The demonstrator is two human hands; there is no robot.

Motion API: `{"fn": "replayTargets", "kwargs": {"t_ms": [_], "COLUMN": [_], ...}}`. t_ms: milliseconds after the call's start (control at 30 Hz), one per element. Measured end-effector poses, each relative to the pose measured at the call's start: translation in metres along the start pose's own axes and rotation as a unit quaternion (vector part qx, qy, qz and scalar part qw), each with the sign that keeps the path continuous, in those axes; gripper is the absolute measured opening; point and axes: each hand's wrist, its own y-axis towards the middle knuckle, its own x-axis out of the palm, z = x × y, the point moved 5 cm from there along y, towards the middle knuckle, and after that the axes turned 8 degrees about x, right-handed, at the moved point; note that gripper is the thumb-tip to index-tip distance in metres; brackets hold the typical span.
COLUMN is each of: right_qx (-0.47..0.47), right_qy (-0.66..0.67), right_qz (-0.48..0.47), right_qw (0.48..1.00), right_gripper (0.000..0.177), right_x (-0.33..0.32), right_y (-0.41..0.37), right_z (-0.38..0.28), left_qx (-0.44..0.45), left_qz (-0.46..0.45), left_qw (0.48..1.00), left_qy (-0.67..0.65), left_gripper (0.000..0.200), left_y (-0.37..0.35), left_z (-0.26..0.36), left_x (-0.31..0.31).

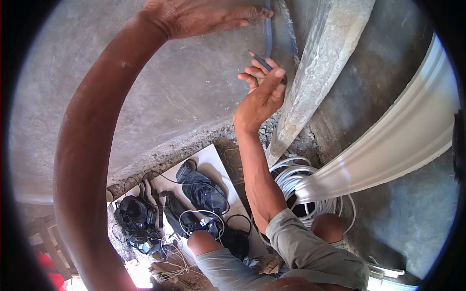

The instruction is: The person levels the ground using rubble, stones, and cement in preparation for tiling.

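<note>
The right hand grips a pencil in curled fingers beside the concrete post. The left hand, fingers extended, reaches a blue strip near the post.

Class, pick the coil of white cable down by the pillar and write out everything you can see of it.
The coil is a smooth, slim, white line, cable or tubing, plastic by its look, wound in many loose, uneven loops around a dark middle. It sits low, beside the foot of the rough pillar. One loop strays wide on the right. The pale moulded strip and a knee hide parts of it; whether either touches it, I cannot tell. No cable end shows clearly.
</note>
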Motion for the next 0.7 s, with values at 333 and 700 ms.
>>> {"fn": "replayTargets", "kwargs": {"t_ms": [333, 700], "right_qx": [-0.035, -0.115], "right_qy": [0.036, -0.062], "right_qz": [0.042, 0.031], "right_qw": [0.998, 0.991], "right_gripper": [0.044, 0.023], "right_x": [0.001, -0.002], "right_y": [0.029, 0.040], "right_z": [0.003, 0.002], "left_qx": [0.009, 0.006], "left_qz": [0.006, 0.015], "left_qw": [1.000, 1.000], "left_qy": [0.019, 0.022], "left_gripper": [0.033, 0.033], "left_y": [-0.001, -0.002], "left_z": [0.001, 0.001], "left_x": [0.001, 0.001]}}
